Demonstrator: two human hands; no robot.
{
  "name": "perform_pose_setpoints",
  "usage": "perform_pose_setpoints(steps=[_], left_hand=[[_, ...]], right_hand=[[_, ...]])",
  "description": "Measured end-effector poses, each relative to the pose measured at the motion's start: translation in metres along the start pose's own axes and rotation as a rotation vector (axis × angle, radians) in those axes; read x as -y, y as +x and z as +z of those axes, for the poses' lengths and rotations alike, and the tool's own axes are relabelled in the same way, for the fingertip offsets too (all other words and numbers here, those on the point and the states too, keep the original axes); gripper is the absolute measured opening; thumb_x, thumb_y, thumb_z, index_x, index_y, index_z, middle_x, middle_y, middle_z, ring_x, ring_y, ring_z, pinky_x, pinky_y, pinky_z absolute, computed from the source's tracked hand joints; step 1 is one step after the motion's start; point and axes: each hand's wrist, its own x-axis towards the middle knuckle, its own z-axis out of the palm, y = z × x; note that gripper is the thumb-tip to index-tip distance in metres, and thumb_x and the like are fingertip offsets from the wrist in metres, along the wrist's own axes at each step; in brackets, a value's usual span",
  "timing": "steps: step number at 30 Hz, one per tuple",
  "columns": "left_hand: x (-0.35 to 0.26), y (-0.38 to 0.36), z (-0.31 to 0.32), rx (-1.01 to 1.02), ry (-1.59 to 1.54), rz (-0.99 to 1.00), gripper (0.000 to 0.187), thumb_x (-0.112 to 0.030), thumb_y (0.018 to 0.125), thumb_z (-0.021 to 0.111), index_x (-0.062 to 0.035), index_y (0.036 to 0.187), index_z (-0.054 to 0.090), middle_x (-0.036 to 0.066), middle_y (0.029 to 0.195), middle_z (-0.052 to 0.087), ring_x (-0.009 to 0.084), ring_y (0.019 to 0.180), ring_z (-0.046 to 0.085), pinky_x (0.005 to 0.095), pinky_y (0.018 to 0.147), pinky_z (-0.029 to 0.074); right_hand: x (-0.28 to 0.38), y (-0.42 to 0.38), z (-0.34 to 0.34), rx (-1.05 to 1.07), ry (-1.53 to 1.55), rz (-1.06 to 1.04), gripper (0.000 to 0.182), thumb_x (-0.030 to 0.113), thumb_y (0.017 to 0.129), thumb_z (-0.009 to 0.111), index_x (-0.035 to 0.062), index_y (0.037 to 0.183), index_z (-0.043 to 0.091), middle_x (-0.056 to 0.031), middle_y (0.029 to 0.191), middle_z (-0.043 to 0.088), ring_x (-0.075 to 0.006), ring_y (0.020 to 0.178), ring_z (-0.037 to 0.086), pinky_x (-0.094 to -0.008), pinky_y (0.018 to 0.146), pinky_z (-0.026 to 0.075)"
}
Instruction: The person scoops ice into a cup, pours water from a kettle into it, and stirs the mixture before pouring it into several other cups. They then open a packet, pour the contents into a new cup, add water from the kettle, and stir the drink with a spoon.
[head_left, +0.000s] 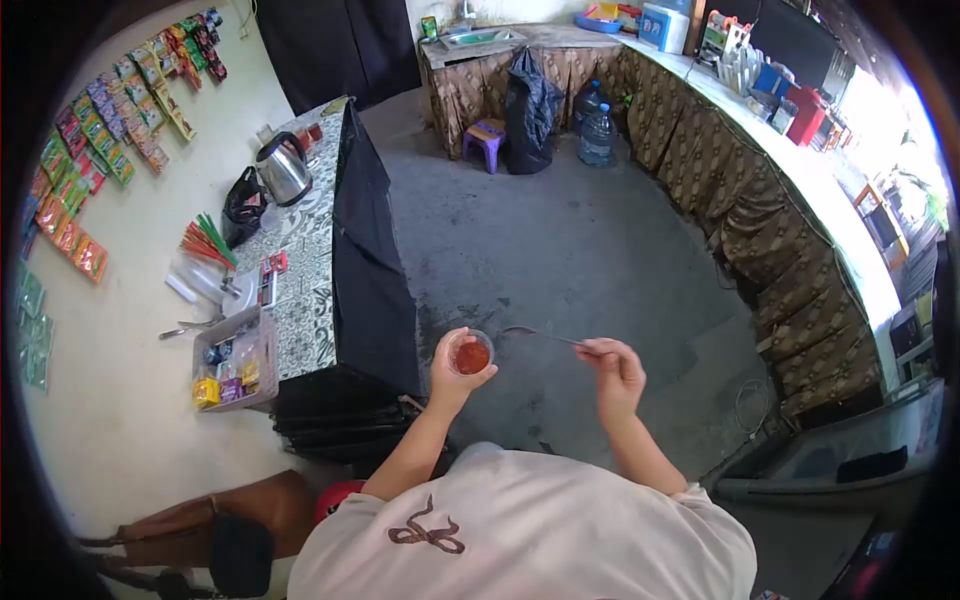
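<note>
In front of my chest, my left hand (451, 377) is wrapped round a small clear cup (488, 345). Reddish-brown contents (470, 357) show inside it through the open top. My right hand (612, 372) pinches the handle end of a long thin spoon (553, 336). The spoon points left, its bowl just to the right of the cup's rim and apart from it. Both hands are over the grey floor, between the patterned counter and the curtained one.
At left, a patterned counter (305, 285) holds a steel kettle (284, 170), a black bag (243, 207) and a plastic basket (262, 385) of packets. Water bottles (597, 138), a black sack (530, 115) and a purple stool (485, 140) stand on the floor ahead. A curtained counter (800, 190) curves along the right.
</note>
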Motion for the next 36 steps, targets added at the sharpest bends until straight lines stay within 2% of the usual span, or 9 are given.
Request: perform_pose_setpoints(steps=[4,7,10,16,19,25,31,34,36], left_hand=[[0.013,0.044,0.008,0.058,-0.025,-0.047,0.073,-0.01,0.058,0.083,-0.0027,0.119,0.043,0.009,0.107,0.052,0.0173,0.1,0.052,0.0302,0.089,0.042],[0.04,0.087,0.003,0.146,-0.129,0.002,0.074,-0.01,0.058,0.082,-0.0021,0.12,0.043,0.009,0.109,0.052,0.0173,0.102,0.051,0.0302,0.088,0.043],[0.05,0.142,-0.007,0.18,-0.222,-0.068,0.074,-0.009,0.058,0.082,-0.0016,0.12,0.043,0.009,0.11,0.052,0.0165,0.102,0.051,0.0298,0.087,0.044],[0.053,0.258,-0.041,0.226,-0.379,-0.165,0.069,-0.015,0.06,0.081,-0.0028,0.118,0.046,0.005,0.106,0.054,0.0129,0.096,0.053,0.0278,0.084,0.045],[0.06,0.299,-0.061,0.174,-0.098,-0.049,0.071,-0.017,0.058,0.082,-0.0032,0.118,0.047,0.006,0.106,0.055,0.0131,0.095,0.053,0.0283,0.084,0.044],[0.101,0.37,-0.08,0.039,-0.119,-0.004,0.072,-0.017,0.057,0.083,-0.003,0.118,0.047,0.007,0.108,0.055,0.0145,0.098,0.053,0.0285,0.087,0.043],[0.141,0.439,-0.079,-0.036,-0.245,-0.107,0.069,-0.013,0.057,0.083,-0.0032,0.116,0.047,0.006,0.109,0.054,0.0142,0.099,0.052,0.029,0.087,0.042],[0.15,0.481,-0.083,-0.098,-0.165,-0.093,0.068,-0.013,0.058,0.082,-0.0038,0.115,0.047,0.005,0.108,0.053,0.0145,0.1,0.052,0.0293,0.087,0.042],[0.165,0.509,-0.082,-0.142,-0.066,-0.107,0.069,-0.012,0.057,0.083,-0.0041,0.116,0.047,0.005,0.108,0.054,0.0149,0.1,0.052,0.0298,0.088,0.042]], right_hand=[[-0.009,0.07,0.031,0.542,-0.468,-0.262,0.012,0.001,0.077,0.057,0.0036,0.089,0.058,-0.0103,0.094,0.061,-0.0247,0.086,0.061,-0.0331,0.074,0.05],[-0.041,0.121,0.067,0.717,-0.611,-0.333,0.017,0.002,0.067,0.061,0.0087,0.083,0.059,-0.0061,0.085,0.061,-0.0236,0.08,0.059,-0.0338,0.073,0.046],[-0.057,0.179,0.112,0.927,-0.846,-0.502,0.012,0.004,0.068,0.061,0.0097,0.078,0.06,-0.0056,0.072,0.057,-0.023,0.07,0.056,-0.0359,0.07,0.039],[-0.121,0.272,0.178,0.944,-0.995,-0.327,0.01,0.006,0.068,0.06,0.0121,0.076,0.06,-0.0008,0.066,0.054,-0.0173,0.068,0.052,-0.0341,0.07,0.031],[-0.152,0.313,0.201,0.841,-0.844,-0.39,0.012,0.005,0.066,0.06,0.0119,0.076,0.06,-0.0006,0.065,0.053,-0.0175,0.067,0.051,-0.0345,0.071,0.03],[-0.207,0.373,0.221,0.922,-0.922,-0.498,0.016,0.003,0.066,0.056,0.0119,0.078,0.06,-0.0003,0.074,0.057,-0.0187,0.076,0.054,-0.041,0.078,0.032],[-0.292,0.443,0.223,0.86,-0.619,-0.349,0.014,0.001,0.067,0.058,0.0111,0.078,0.059,-0.001,0.076,0.057,-0.0185,0.08,0.054,-0.0458,0.086,0.03],[-0.322,0.492,0.23,0.984,-0.837,-0.396,0.015,0.0,0.069,0.059,0.0103,0.08,0.06,-0.0018,0.077,0.057,-0.019,0.084,0.054,-0.0474,0.088,0.03],[-0.348,0.524,0.233,1.081,-0.705,-0.31,0.014,0.001,0.071,0.059,0.0097,0.081,0.06,-0.002,0.078,0.057,-0.0193,0.086,0.054,-0.0478,0.089,0.029]])
